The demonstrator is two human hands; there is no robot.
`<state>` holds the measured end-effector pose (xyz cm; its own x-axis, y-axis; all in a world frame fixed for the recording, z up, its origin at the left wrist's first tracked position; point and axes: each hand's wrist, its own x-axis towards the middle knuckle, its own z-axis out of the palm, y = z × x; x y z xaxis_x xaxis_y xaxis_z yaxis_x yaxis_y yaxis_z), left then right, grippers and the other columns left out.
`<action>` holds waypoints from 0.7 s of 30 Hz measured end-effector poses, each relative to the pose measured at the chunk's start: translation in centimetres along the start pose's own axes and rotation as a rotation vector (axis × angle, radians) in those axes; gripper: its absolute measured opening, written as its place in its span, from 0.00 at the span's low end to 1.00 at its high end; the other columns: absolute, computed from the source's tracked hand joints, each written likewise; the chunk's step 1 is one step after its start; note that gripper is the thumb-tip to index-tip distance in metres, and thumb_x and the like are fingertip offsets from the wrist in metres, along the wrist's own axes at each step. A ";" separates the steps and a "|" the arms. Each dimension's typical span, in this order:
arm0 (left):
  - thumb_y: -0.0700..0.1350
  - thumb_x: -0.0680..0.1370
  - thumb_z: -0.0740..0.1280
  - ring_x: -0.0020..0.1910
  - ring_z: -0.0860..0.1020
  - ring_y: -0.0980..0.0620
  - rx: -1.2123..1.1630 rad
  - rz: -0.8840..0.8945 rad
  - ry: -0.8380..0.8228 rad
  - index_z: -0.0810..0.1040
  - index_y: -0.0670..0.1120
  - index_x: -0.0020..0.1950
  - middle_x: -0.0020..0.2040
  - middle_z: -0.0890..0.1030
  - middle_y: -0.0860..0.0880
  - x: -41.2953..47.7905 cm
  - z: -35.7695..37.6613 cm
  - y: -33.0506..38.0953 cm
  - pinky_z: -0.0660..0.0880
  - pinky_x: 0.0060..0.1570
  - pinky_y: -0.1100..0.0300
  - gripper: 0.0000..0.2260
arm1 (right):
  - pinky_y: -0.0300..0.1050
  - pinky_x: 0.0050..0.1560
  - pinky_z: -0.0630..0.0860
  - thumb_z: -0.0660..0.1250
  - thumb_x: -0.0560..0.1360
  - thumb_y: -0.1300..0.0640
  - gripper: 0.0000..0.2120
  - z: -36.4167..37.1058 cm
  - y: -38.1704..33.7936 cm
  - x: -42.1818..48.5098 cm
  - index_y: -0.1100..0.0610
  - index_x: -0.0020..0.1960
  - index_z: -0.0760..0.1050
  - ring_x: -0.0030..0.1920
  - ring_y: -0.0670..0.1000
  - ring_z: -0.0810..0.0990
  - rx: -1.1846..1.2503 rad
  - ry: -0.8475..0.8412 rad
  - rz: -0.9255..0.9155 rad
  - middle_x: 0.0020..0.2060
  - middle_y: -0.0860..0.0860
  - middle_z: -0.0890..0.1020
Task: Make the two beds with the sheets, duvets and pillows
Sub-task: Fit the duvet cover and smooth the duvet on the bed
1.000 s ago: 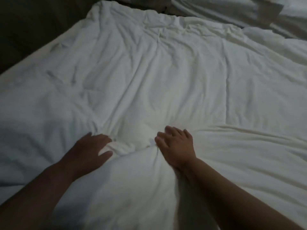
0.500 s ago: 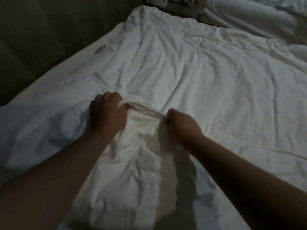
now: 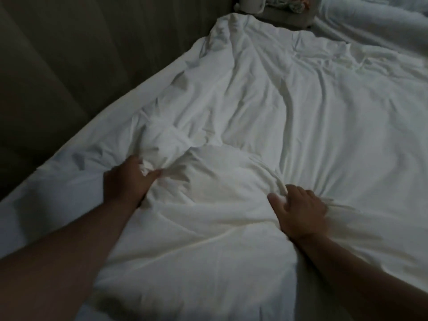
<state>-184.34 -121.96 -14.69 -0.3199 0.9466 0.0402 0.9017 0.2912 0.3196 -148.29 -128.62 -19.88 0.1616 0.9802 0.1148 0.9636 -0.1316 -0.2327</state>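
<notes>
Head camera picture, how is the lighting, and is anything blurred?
Head view: dim throughout, the white duvet brightest mid-frame, the wall at left nearly black; the right hand is smeared by motion blur, the left hand noticeably sharper.

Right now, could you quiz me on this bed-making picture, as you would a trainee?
1. True or false: the left hand and the right hand both touch the duvet.
2. What stands at the far end, just left of the second bed? A) a nightstand B) a ladder C) a bicycle
3. Fill in: the ____ hand grips the bunched lump of duvet on the side nearer the dark wall.
Key: 1 true; 2 A; 3 left.
</notes>
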 end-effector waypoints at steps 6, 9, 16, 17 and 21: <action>0.54 0.79 0.65 0.63 0.74 0.37 -0.401 -0.189 0.503 0.71 0.40 0.66 0.65 0.75 0.36 7.0 -5.6 1.1 0.68 0.61 0.49 0.22 | 0.52 0.34 0.72 0.59 0.76 0.43 0.20 -5.5 0.1 6.6 0.57 0.35 0.71 0.33 0.65 0.78 0.063 0.208 -0.162 0.30 0.60 0.79; 0.52 0.80 0.62 0.65 0.72 0.39 -0.425 -0.006 0.466 0.72 0.40 0.67 0.66 0.73 0.37 12.6 -6.7 4.0 0.66 0.64 0.53 0.20 | 0.55 0.46 0.71 0.59 0.76 0.43 0.18 -8.1 0.9 13.9 0.57 0.41 0.75 0.45 0.67 0.78 -0.030 0.322 -0.052 0.41 0.64 0.81; 0.72 0.73 0.47 0.79 0.53 0.46 0.033 0.550 -0.104 0.57 0.50 0.80 0.80 0.57 0.45 8.6 3.0 9.6 0.48 0.77 0.48 0.40 | 0.67 0.74 0.55 0.47 0.80 0.35 0.33 0.8 -1.8 13.8 0.53 0.79 0.57 0.77 0.68 0.54 -0.167 0.027 0.035 0.78 0.64 0.55; 0.74 0.71 0.43 0.79 0.52 0.47 0.146 0.544 -0.160 0.55 0.51 0.80 0.81 0.55 0.47 6.9 5.2 9.0 0.47 0.77 0.47 0.43 | 0.64 0.76 0.52 0.46 0.79 0.33 0.35 2.4 -2.4 12.7 0.51 0.79 0.54 0.78 0.65 0.52 -0.129 -0.055 0.034 0.79 0.61 0.54; 0.72 0.74 0.49 0.77 0.59 0.44 0.198 0.448 0.010 0.61 0.47 0.78 0.78 0.61 0.44 5.9 10.1 8.0 0.52 0.75 0.44 0.40 | 0.59 0.78 0.47 0.46 0.76 0.30 0.37 4.3 -1.5 13.5 0.49 0.79 0.53 0.79 0.61 0.51 -0.109 -0.064 0.040 0.79 0.58 0.54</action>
<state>-176.12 -112.69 -21.47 0.1108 0.9837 0.1416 0.9890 -0.1232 0.0824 -148.47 -114.60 -22.14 0.1894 0.9809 0.0449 0.9747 -0.1823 -0.1290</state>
